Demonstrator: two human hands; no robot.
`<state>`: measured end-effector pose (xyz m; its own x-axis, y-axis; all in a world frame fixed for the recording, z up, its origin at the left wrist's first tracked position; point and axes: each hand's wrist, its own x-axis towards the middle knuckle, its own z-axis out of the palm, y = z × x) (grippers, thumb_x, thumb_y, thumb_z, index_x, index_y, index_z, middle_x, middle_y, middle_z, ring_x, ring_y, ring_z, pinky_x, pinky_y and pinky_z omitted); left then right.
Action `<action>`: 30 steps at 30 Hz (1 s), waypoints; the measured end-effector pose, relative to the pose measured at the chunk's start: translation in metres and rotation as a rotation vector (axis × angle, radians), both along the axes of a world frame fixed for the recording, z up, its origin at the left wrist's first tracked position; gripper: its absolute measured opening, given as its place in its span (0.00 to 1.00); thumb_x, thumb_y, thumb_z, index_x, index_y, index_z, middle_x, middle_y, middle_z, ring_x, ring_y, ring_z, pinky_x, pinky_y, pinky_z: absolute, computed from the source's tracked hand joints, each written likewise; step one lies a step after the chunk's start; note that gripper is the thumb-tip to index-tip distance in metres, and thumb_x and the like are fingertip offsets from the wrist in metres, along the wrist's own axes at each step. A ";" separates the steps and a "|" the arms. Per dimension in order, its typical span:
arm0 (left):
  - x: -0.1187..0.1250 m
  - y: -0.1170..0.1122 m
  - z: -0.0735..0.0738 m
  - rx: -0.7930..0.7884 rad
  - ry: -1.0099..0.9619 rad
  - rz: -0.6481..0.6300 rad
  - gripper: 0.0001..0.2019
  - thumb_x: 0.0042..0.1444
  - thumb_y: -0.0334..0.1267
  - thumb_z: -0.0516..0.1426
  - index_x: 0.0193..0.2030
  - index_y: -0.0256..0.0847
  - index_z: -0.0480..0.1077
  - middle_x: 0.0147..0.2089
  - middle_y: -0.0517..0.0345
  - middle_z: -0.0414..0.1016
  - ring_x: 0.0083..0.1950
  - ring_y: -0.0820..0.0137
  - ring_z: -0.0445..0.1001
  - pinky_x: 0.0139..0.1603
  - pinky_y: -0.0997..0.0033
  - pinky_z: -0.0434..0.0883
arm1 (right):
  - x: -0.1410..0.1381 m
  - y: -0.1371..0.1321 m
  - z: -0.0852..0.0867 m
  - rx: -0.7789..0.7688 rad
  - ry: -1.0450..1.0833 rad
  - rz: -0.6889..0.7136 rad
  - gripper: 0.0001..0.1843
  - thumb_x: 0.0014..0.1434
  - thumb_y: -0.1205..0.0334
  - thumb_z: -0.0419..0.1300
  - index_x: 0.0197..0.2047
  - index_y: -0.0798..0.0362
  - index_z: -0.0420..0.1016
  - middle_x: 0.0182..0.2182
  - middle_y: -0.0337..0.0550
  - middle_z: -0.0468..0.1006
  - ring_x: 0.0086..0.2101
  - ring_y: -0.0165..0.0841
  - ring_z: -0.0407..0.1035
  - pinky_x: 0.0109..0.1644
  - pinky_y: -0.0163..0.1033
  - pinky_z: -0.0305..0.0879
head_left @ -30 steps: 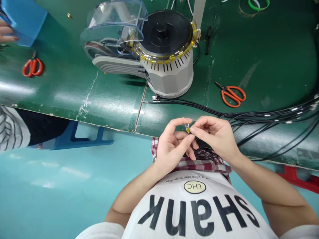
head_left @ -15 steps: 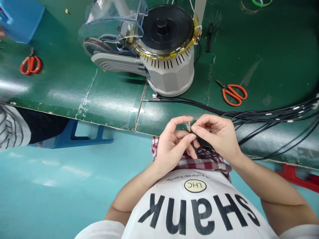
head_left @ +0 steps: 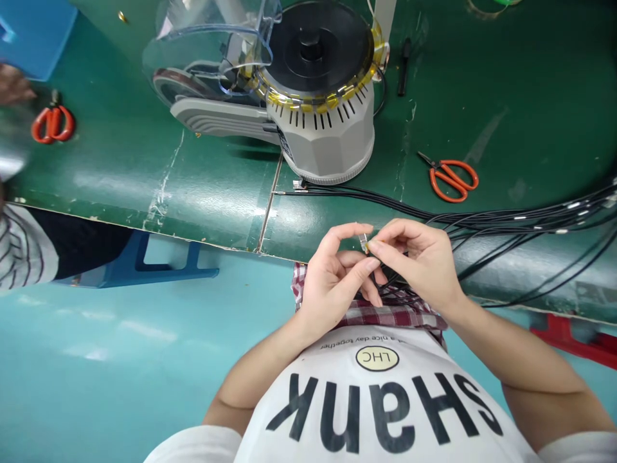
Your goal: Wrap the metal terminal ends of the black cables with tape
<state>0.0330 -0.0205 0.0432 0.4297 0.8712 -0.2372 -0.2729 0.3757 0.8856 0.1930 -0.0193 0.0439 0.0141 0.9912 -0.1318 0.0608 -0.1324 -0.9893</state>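
Note:
My left hand (head_left: 332,280) and my right hand (head_left: 420,260) meet just in front of the green table's near edge, above my lap. Between their pinched fingertips is the small metal end of a black cable (head_left: 363,242) with a bit of yellow tape on it. Both hands grip it, thumb and forefinger closed. The cable runs under my right hand to a bundle of black cables (head_left: 506,225) lying along the table to the right.
A grey tape dispenser machine (head_left: 318,90) with a black disc and clear cover stands behind my hands. Orange scissors (head_left: 450,179) lie at the right, another orange pair (head_left: 51,123) at the left. A blue bin (head_left: 33,32) and another person's hand (head_left: 12,87) are at far left. A blue stool (head_left: 144,263) stands below the green table (head_left: 144,167).
My hands have stayed pinched on the cable end with only slight finger shifts. The view has drifted a little, and the other person's hand at far left has moved.

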 end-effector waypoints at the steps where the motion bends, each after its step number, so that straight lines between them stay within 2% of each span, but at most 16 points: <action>1: 0.000 0.000 0.000 -0.001 0.001 0.001 0.18 0.65 0.38 0.60 0.58 0.45 0.61 0.30 0.64 0.76 0.22 0.70 0.78 0.23 0.75 0.76 | -0.001 0.000 0.000 0.009 -0.010 -0.007 0.06 0.59 0.61 0.67 0.32 0.53 0.77 0.27 0.38 0.76 0.26 0.27 0.66 0.30 0.36 0.62; 11: 0.000 0.000 -0.001 0.001 -0.020 0.033 0.14 0.67 0.39 0.57 0.57 0.44 0.62 0.29 0.63 0.75 0.20 0.72 0.76 0.22 0.75 0.72 | -0.008 -0.003 -0.001 0.054 -0.068 -0.066 0.06 0.59 0.65 0.67 0.31 0.53 0.75 0.23 0.34 0.73 0.25 0.25 0.63 0.30 0.35 0.58; 20: -0.001 0.002 -0.003 0.001 -0.045 0.048 0.10 0.70 0.40 0.52 0.56 0.45 0.66 0.27 0.61 0.76 0.19 0.70 0.75 0.18 0.75 0.68 | -0.005 -0.003 -0.006 -0.084 0.166 0.043 0.09 0.63 0.57 0.65 0.34 0.52 0.76 0.22 0.35 0.72 0.24 0.27 0.66 0.31 0.37 0.61; 24: -0.002 0.004 -0.003 -0.014 -0.073 0.043 0.11 0.70 0.41 0.51 0.55 0.46 0.67 0.28 0.59 0.77 0.19 0.69 0.75 0.18 0.74 0.68 | -0.004 -0.001 -0.007 -0.066 0.246 0.046 0.09 0.63 0.58 0.65 0.33 0.51 0.77 0.24 0.35 0.74 0.24 0.26 0.66 0.31 0.36 0.62; 30: -0.001 0.003 -0.004 0.012 -0.045 0.053 0.10 0.69 0.41 0.53 0.55 0.47 0.68 0.27 0.61 0.77 0.18 0.70 0.75 0.17 0.75 0.69 | -0.002 -0.002 -0.005 -0.057 0.233 0.044 0.08 0.63 0.57 0.66 0.34 0.51 0.78 0.24 0.36 0.74 0.24 0.27 0.66 0.30 0.36 0.60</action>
